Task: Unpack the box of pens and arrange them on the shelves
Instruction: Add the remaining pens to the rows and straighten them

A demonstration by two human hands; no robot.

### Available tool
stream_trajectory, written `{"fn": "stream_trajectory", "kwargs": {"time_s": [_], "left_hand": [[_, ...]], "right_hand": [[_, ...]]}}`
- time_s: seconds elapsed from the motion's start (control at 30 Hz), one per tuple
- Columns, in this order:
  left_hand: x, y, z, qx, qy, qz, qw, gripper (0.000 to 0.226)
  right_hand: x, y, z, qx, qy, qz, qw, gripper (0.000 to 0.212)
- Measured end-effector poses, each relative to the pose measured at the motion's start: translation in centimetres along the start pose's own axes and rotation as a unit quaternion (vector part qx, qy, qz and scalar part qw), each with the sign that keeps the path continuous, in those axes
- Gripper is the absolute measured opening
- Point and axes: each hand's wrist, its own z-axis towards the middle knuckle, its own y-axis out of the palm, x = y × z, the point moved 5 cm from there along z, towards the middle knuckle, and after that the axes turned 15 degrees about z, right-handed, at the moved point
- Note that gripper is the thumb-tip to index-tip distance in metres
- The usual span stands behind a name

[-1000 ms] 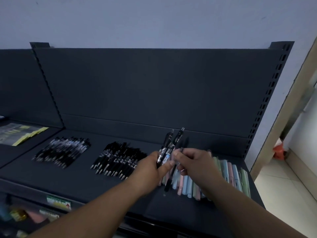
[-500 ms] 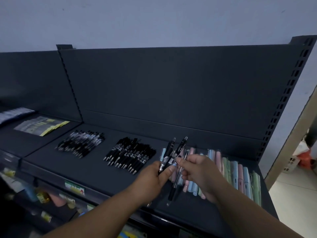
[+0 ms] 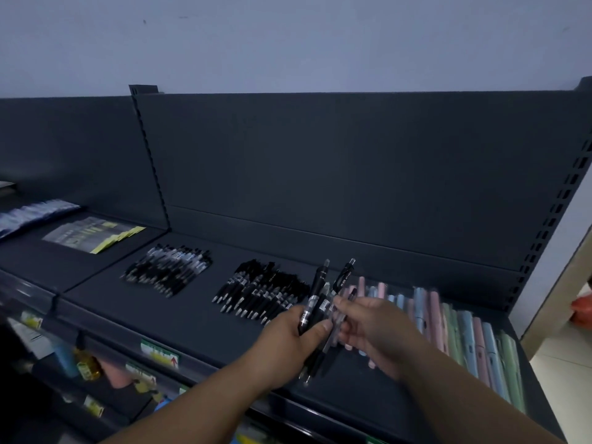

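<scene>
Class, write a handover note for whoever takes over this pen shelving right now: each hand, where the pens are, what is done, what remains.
Left hand grips a small bundle of black retractable pens above the dark metal shelf.
Right hand pinches one pen of that bundle.
On the shelf: left pile of black-and-clear pens, middle pile of black pens, row of pastel capped pens at right.
Done: three groups laid out.
Left: shelve the held pens; no box in view.

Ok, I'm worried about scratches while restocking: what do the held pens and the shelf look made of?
The held pens: probably plastic, glossy black barrels with clear sections showing the insides. The shelf: likely painted metal, matte dark grey, judging by its slotted upright; dim light leaves the finish uncertain.
</scene>
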Motion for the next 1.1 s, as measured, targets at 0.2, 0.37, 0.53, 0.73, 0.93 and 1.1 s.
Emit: {"fn": "stream_trajectory", "kwargs": {"time_s": [0.2, 0.37, 0.53, 0.73, 0.93, 1.1], "left_hand": [[-4.2, -4.0, 1.9, -0.022, 0.004, -0.045, 0.999, 0.020], [-10.0, -10.4, 4.0, -0.011, -0.001, -0.043, 0.999, 0.014], [-17.2, -17.5, 5.3, -0.009, -0.036, -0.044, 0.998, 0.021], [-24.8, -25.5, 5.8, 0.028, -0.091, -0.036, 0.995, 0.033], [-29.9, -30.5, 4.6, 0.094, -0.132, -0.029, 0.986, 0.033], [-31.4, -32.0, 3.8, 0.097, -0.138, -0.028, 0.985, 0.017]], "right_hand": [[1.5, 4.4, 3.6, 0.020, 0.000, -0.004, 1.000, 0.014], [3.1, 11.8, 7.5, 0.028, -0.009, -0.011, 1.000, 0.014], [5.3, 19.3, 11.5, 0.024, 0.001, -0.036, 0.999, 0.015], [7.9, 24.7, 15.5, 0.051, 0.014, -0.066, 0.996, 0.017], [9.4, 28.9, 20.4, 0.086, 0.019, -0.095, 0.992, 0.012], [9.9, 31.1, 24.6, 0.111, 0.049, -0.148, 0.982, 0.015]]}}
